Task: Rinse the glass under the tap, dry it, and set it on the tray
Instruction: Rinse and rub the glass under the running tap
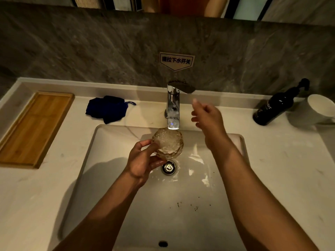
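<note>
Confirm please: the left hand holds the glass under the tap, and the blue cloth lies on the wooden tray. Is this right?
Not quite. The blue cloth lies on the counter, to the right of the wooden tray, as the head view shows. The left hand does hold the glass under the tap.

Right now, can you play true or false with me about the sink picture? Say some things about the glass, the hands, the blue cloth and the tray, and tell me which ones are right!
1. The left hand holds the glass under the tap. True.
2. The glass already stands on the wooden tray. False: it is over the sink, and nothing lies on the tray.
3. The blue cloth lies on the counter between the tray and the tap. True.
4. The right hand grips the black bottle. False: it is held up near the tap lever and holds nothing.
5. The white cup sits in the sink. False: it is on the counter, beside the bottle.
</note>
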